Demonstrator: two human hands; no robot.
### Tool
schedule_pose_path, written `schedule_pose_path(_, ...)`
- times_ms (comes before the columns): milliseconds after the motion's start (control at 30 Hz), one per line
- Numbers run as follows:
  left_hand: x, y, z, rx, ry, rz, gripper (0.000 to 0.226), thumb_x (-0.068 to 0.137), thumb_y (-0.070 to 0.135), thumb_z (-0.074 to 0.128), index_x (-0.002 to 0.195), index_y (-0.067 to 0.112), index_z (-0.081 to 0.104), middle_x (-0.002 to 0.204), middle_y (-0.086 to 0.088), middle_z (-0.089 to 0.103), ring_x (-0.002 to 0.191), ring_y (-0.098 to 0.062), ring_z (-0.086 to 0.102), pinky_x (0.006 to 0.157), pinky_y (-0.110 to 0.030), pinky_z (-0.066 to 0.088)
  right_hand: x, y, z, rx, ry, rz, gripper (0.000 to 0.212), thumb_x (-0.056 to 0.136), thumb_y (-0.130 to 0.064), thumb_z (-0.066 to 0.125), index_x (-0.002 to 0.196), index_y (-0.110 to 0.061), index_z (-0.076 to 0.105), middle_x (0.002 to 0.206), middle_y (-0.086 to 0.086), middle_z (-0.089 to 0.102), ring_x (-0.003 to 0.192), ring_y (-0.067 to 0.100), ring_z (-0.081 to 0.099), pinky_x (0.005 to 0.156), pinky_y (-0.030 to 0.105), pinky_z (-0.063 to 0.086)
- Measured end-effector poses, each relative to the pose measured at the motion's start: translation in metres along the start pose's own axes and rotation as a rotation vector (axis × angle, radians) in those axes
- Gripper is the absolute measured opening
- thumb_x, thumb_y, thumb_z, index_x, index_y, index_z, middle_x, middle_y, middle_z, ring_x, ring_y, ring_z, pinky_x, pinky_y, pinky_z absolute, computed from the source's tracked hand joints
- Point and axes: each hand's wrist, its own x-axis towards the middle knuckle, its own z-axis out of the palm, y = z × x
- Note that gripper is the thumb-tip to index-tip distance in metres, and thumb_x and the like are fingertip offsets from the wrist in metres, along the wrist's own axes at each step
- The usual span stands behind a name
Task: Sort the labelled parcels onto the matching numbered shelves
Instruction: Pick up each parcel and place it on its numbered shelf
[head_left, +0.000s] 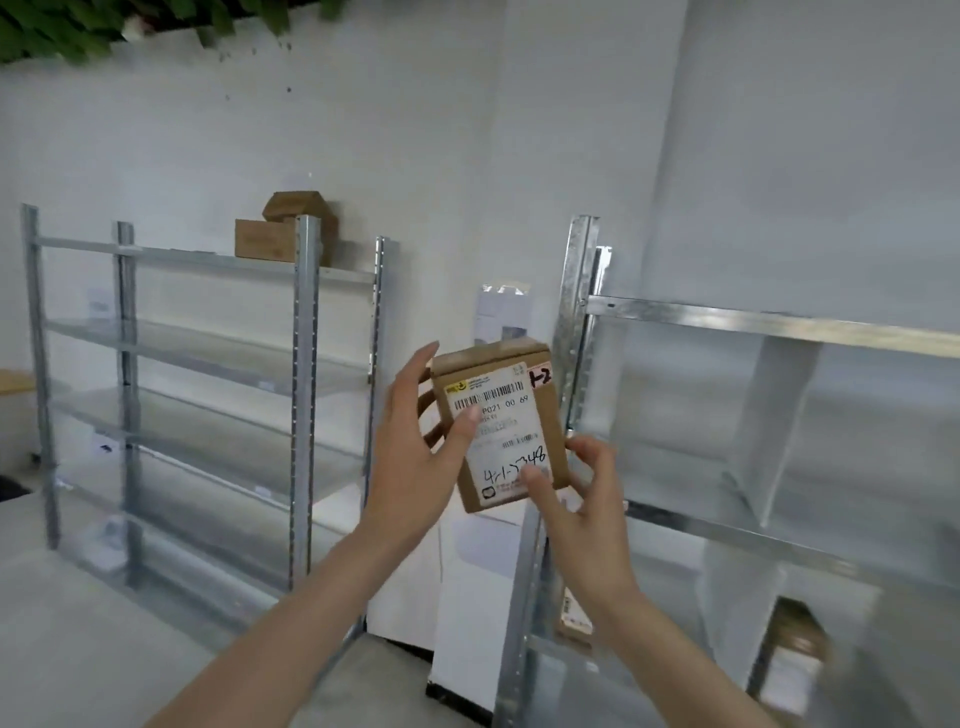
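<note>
A small brown cardboard parcel (540, 415) is held up in front of me, its white shipping label facing me with handwriting reading roughly "4-1-5346" and a pink tag at its top right corner. My left hand (415, 447) holds its left side, thumb on the label and fingers behind. My right hand (582, 499) grips its lower right corner, thumb on the label. A metal shelf rack (306, 374) stands to the left and another rack (769, 322) with white dividers to the right.
Two brown boxes (270, 234) sit on top of the left rack. Another parcel (795, 634) lies on a low shelf of the right rack. A white cabinet (467, 571) stands between the racks against the white wall. Green foliage hangs at the top left.
</note>
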Motion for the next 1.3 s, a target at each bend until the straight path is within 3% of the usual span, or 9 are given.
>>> schedule_pose_path(100,-0.005,0.01,0.042,-0.052,-0.025,-0.028,0.052,0.093,0.023,0.071,0.132,0.04,0.04,0.129,0.025,0.054,0.116,0.013,0.055,0.09,-0.016,0.055,-0.002,-0.01,-0.044,-0.03,0.02,-0.016,0.037,0.095,-0.023,0.074,0.122,-0.031,0.048,0.125,-0.009,0.067,0.12,0.006,0.063,0.089,0.028,0.06)
schedule_pose_path(233,-0.014,0.021,0.099,-0.074,-0.092,-0.07,0.046,0.088,0.029,0.076,0.12,0.038,0.044,0.126,0.022,0.059,0.12,-0.005,0.06,0.092,-0.027,0.058,-0.006,-0.023,-0.113,-0.154,0.067,-0.068,0.059,0.094,-0.028,0.074,0.139,-0.046,0.041,0.125,-0.01,0.072,0.116,0.011,0.069,0.091,0.04,0.062)
schedule_pose_path(533,-0.041,0.043,0.246,0.029,-0.347,0.076,0.07,0.089,0.038,0.075,0.15,0.041,0.041,0.14,0.022,0.042,0.128,0.007,0.044,0.091,-0.011,0.049,-0.01,-0.049,-0.27,-0.391,0.22,-0.139,0.075,0.095,-0.032,0.073,0.148,-0.062,0.028,0.132,-0.022,0.061,0.105,0.003,0.072,0.08,0.032,0.064)
schedule_pose_path(600,-0.047,0.053,0.28,0.012,-0.371,0.086,0.072,0.089,0.037,0.075,0.149,0.048,0.036,0.141,0.022,0.044,0.128,0.003,0.047,0.09,-0.016,0.052,-0.009,-0.051,-0.307,-0.462,0.235,-0.157,0.077,0.096,-0.031,0.073,0.15,-0.061,0.027,0.131,-0.029,0.059,0.112,0.001,0.068,0.087,0.033,0.063)
schedule_pose_path(733,-0.062,0.072,0.34,-0.06,-0.384,0.077,0.082,0.089,0.034,0.075,0.141,0.068,0.021,0.14,0.026,0.049,0.121,0.007,0.052,0.089,-0.017,0.051,-0.006,-0.057,-0.378,-0.698,0.18,-0.204,0.084,0.097,-0.027,0.072,0.151,-0.065,0.019,0.133,-0.047,0.045,0.122,-0.013,0.054,0.094,0.018,0.055)
schedule_pose_path(800,-0.069,0.078,0.367,-0.061,-0.398,0.095,0.079,0.09,0.033,0.074,0.143,0.064,0.025,0.141,0.024,0.051,0.125,0.001,0.053,0.093,-0.03,0.057,-0.004,-0.057,-0.409,-0.775,0.128,-0.225,0.084,0.098,-0.027,0.07,0.154,-0.062,0.018,0.138,-0.053,0.035,0.127,-0.013,0.051,0.098,0.02,0.053)
schedule_pose_path(900,-0.076,0.081,0.404,-0.017,-0.417,0.176,0.072,0.092,0.031,0.073,0.146,0.054,0.033,0.146,0.019,0.046,0.131,-0.004,0.051,0.091,-0.042,0.061,0.003,-0.055,-0.452,-0.847,0.09,-0.262,0.082,0.098,-0.03,0.068,0.157,-0.057,0.018,0.144,-0.047,0.033,0.132,-0.001,0.051,0.104,0.035,0.055)
schedule_pose_path(1133,-0.087,0.073,0.468,0.112,-0.451,0.294,0.089,0.087,0.029,0.079,0.153,0.051,0.024,0.152,0.014,0.035,0.131,0.01,0.04,0.1,-0.024,0.053,0.022,-0.032,-0.521,-0.972,0.085,-0.297,0.082,0.098,-0.038,0.067,0.158,-0.058,0.013,0.155,-0.024,0.043,0.13,0.001,0.053,0.095,0.041,0.059)
schedule_pose_path(1300,-0.085,0.052,0.494,0.185,-0.522,0.3,0.099,0.084,0.031,0.081,0.156,0.051,0.016,0.16,0.012,0.028,0.143,-0.008,0.038,0.107,-0.044,0.051,0.039,0.0,-0.542,-1.06,0.1,-0.315,0.083,0.099,-0.045,0.065,0.158,-0.058,0.009,0.153,-0.019,0.047,0.13,0.006,0.055,0.091,0.038,0.059)
